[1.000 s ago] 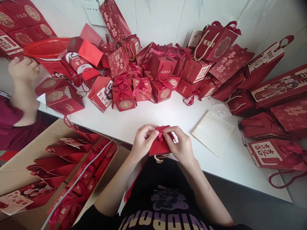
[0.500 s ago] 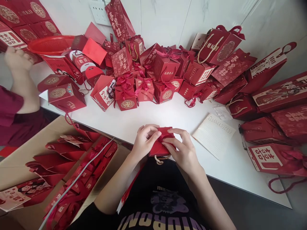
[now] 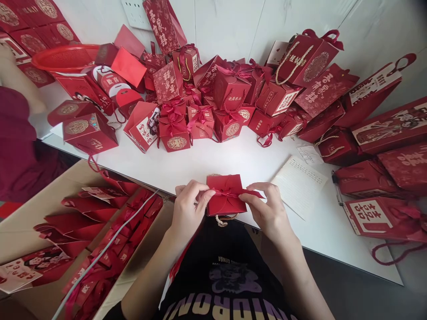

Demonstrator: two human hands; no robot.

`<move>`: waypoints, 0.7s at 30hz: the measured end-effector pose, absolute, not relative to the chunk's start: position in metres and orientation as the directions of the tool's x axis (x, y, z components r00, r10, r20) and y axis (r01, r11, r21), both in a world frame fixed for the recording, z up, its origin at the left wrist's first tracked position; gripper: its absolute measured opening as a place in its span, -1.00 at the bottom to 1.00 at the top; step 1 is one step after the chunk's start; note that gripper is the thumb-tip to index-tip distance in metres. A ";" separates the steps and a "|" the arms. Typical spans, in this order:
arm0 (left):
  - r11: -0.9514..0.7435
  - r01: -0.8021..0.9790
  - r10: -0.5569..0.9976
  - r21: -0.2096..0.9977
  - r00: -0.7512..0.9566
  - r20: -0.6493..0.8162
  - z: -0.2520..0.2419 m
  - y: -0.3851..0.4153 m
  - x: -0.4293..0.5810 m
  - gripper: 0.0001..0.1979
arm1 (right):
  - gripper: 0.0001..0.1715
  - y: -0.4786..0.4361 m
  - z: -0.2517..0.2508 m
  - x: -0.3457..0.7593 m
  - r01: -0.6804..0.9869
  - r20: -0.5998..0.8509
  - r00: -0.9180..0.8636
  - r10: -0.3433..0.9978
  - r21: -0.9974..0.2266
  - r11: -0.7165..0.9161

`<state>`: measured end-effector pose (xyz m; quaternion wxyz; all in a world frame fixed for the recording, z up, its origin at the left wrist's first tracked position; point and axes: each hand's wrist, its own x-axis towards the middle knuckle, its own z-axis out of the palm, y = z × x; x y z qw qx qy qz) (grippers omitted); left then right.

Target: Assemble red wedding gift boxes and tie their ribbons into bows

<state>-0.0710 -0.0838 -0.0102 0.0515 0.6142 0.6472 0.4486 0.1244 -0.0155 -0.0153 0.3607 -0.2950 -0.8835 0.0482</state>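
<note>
A small red gift box (image 3: 223, 205) with a gold cord handle (image 3: 221, 221) sits at the table's front edge, close to my body. Across its top runs a red ribbon (image 3: 227, 193), crossed into a knot at the middle. My left hand (image 3: 191, 202) pinches the ribbon's left end between thumb and forefinger. On the other side, my right hand (image 3: 269, 204) pinches the right end, whose tip sticks out past the fingers. The ribbon is stretched nearly straight between both hands.
Many red gift boxes (image 3: 173, 135) line the back of the white table (image 3: 173, 169). A notebook (image 3: 298, 186) and a pen (image 3: 337, 189) lie to the right. At the lower left stands a carton (image 3: 133, 262) of red packages. A co-worker's arm (image 3: 20, 80) is at the left edge.
My hands have moved apart, drawing the ribbon out to both sides over the box top. The co-worker's arm has shifted left and their fist is no longer plainly seen.
</note>
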 end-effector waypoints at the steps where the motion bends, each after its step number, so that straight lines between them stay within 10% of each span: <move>1: -0.153 0.755 0.842 0.638 -0.239 0.484 -0.011 -0.087 -0.069 -0.79 | -0.69 -0.016 -0.014 0.126 0.494 0.599 -0.564 0.568 -0.307 0.814; 11: -0.181 0.790 0.847 0.586 -0.178 0.501 -0.015 -0.096 -0.058 -0.84 | -0.68 -0.031 0.001 0.115 0.541 0.318 -0.413 0.853 -0.668 0.511; 21: -0.177 0.752 0.895 0.634 -0.145 0.422 -0.016 -0.082 -0.070 -0.84 | -0.64 -0.033 0.003 0.101 0.597 0.097 -0.352 0.931 -0.743 0.302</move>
